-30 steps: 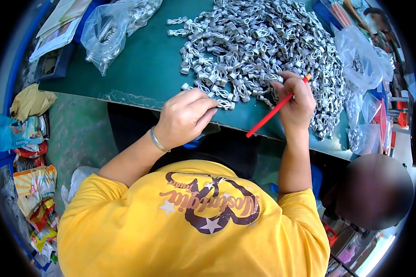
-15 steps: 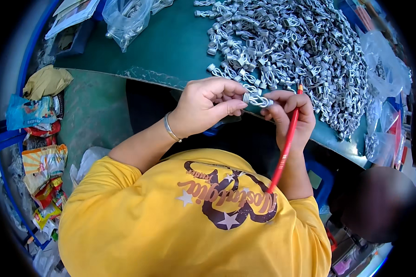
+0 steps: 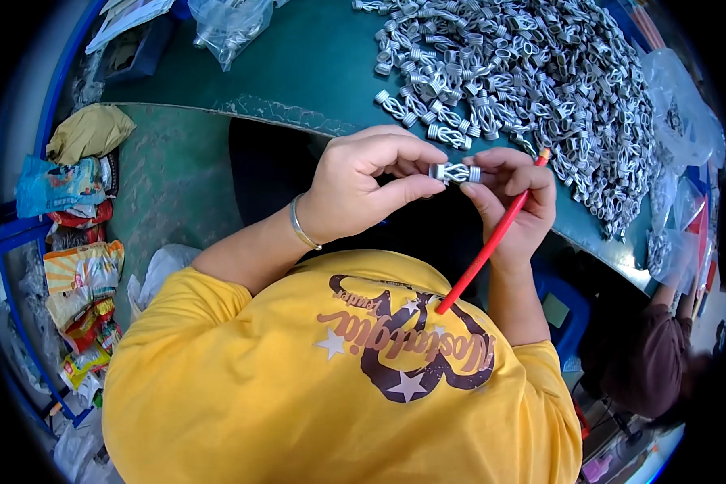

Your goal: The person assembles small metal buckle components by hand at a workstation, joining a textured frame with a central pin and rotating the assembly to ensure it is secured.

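A small silvery metal piece (image 3: 456, 173), with ribbed ends joined by open twisted strands, is held level between my two hands at the table's edge. My left hand (image 3: 377, 172) pinches its left end between thumb and fingers. At the other end, the thumb and fingertips of my right hand (image 3: 518, 194) grip it. A red pencil (image 3: 489, 252) is tucked between the right hand's fingers, its tip up and its far end down by my shirt. Just beyond my hands, a large heap of like metal pieces (image 3: 524, 89) covers the table's right side.
The green table (image 3: 315, 73) has a worn front edge. A clear bag of metal parts (image 3: 230, 28) and a blue bin (image 3: 141, 52) are at the far left. Snack packets (image 3: 81, 274) hang along a blue frame. Plastic bags (image 3: 678, 105) and another person (image 3: 641, 355) are at right.
The metal piece has turned from tilted to level between my fingers. The pencil's lower end has swung left. Another person's dark sleeve and arms have come into sight at right.
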